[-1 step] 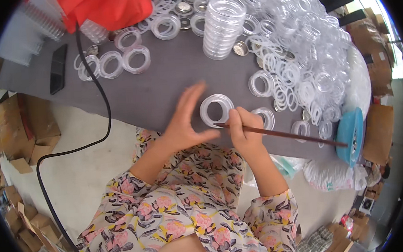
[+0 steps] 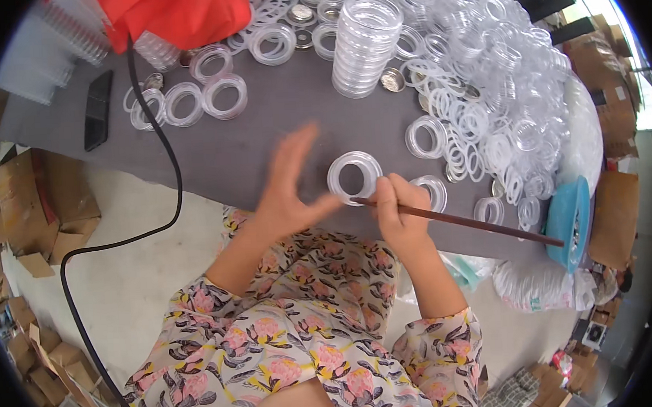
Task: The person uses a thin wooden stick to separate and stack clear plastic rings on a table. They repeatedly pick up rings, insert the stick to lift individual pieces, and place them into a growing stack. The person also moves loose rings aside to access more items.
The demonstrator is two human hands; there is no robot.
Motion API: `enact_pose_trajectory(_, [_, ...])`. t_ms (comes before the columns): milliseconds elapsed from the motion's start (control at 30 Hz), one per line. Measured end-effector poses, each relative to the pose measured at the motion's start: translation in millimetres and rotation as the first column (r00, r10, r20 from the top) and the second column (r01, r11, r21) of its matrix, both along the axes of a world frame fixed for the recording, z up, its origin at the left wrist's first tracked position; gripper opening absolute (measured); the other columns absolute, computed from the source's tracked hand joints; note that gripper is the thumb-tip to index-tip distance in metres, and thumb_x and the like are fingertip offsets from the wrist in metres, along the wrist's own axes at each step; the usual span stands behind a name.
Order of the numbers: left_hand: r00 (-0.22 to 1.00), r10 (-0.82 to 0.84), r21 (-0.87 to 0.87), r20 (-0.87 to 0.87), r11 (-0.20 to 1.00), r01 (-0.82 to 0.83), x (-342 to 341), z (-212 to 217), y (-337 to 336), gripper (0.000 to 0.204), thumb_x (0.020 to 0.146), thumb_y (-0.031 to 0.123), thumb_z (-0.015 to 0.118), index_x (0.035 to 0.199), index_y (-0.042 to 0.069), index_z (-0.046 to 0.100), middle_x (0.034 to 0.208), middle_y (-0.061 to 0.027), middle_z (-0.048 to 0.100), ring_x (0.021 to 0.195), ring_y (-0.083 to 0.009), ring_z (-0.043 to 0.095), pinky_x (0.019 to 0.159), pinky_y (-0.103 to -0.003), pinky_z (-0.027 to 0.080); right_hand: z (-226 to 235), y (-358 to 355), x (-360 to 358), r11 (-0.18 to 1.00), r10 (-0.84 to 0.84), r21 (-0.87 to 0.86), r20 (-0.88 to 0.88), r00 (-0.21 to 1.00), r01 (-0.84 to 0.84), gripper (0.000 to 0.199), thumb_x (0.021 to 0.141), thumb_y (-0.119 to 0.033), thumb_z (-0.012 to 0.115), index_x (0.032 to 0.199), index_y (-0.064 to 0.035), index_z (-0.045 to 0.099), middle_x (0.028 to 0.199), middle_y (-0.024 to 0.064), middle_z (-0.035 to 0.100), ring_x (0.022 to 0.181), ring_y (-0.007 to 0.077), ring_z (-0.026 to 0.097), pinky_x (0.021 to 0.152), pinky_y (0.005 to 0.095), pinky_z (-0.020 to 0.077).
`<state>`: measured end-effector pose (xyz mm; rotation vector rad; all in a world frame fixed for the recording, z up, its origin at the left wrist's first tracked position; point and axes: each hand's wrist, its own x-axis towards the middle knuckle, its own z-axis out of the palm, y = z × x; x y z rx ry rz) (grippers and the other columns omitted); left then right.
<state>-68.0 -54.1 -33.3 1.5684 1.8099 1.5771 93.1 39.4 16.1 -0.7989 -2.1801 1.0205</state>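
In front of me on the grey-covered table lies a round clear plastic case (image 2: 333,179) with a white ring in it. My right hand (image 2: 407,207) pinches a thin brown chopstick-like stick (image 2: 484,227). The stick's left tip rests at the case's lower rim, and its long end points right. To the left of the case is my left hand (image 2: 286,187), slightly blurred, holding nothing, with thumb and fingers spread. Its thumb comes near the case but a gap shows between them. Just right of my right hand lies another clear case (image 2: 440,193), partly covered by it.
A tall stack of clear cases (image 2: 365,48) stands beyond the working spot. White rings (image 2: 472,120) and heaped clear cases (image 2: 473,38) fill the right side. A blue basin (image 2: 566,226) sits at the right edge. A black cable (image 2: 170,161) and a dark phone-like slab (image 2: 97,111) are at left.
My left hand has shifted slightly left, away from the case, fingers still spread. The right hand and the stick keep nearly the same place.
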Motion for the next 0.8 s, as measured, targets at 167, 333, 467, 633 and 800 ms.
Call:
enact_pose_trajectory(167, [0.678,0.455,-0.017,-0.577,0.824,-0.566,-76.9,-7.8,2.3,0.047,0.075,0.007,0.065,0.120,0.006,0.052,0.121,-0.0103,0.053,0.118,-0.0263,0.046,0.106,-0.047,0.020,-2.4,-2.2,8.3,0.998,-0.046,-0.042,-0.055,0.997,0.044,0.033,0.088,-0.009,0.054,0.058,-0.0006,0.044,0.048,0.0093,0.045,0.039,0.0177,0.042,0.040,0.0300,0.0320])
enact_pose_trajectory(333, [0.785,0.343,0.099,-0.516,0.934,-0.343,-44.5,18.5,-4.4,0.024,0.076,0.005,0.063,0.099,0.010,0.065,0.097,-0.0018,0.064,0.102,-0.0210,0.057,0.108,-0.049,0.017,-4.4,8.5,23.0,0.986,-0.160,-0.073,-0.130,0.978,0.151,0.033,0.090,-0.011,0.051,0.059,-0.0009,0.047,0.047,0.0066,0.046,0.039,0.0130,0.044,0.040,0.0278,0.0324])
enact_pose_trajectory(467, [0.811,-0.246,-0.083,-0.532,0.968,0.239,11.6,43.7,-6.7,0.025,0.073,0.005,0.065,0.096,0.013,0.065,0.092,0.0014,0.063,0.099,-0.0167,0.058,0.109,-0.055,0.016,8.4,13.4,33.8,0.959,-0.265,-0.169,-0.252,0.931,0.227,0.035,0.093,-0.012,0.046,0.060,0.0003,0.051,0.048,0.0041,0.048,0.041,0.0092,0.046,0.040,0.0248,0.0346])
enact_pose_trajectory(633, [0.795,-0.300,-0.157,-0.527,0.954,0.256,12.5,45.1,2.0,0.023,0.074,0.006,0.063,0.096,0.012,0.063,0.087,0.0026,0.061,0.099,-0.0156,0.057,0.106,-0.059,0.018,21.7,11.6,40.0,0.968,-0.247,-0.127,-0.301,0.921,0.219,0.035,0.093,-0.013,0.046,0.061,0.0015,0.051,0.048,0.0049,0.049,0.041,0.0098,0.048,0.040,0.0243,0.0353])
enact_pose_trajectory(800, [0.814,-0.349,-0.153,-0.464,0.937,0.314,6.2,33.0,7.7,0.027,0.072,0.010,0.068,0.098,0.010,0.062,0.099,-0.0007,0.060,0.107,-0.0200,0.053,0.105,-0.058,0.020,29.4,7.5,36.7,0.983,-0.182,-0.075,-0.257,0.949,0.168,0.033,0.091,-0.012,0.048,0.061,0.0005,0.051,0.049,0.0043,0.050,0.040,0.0115,0.047,0.040,0.0255,0.0352])
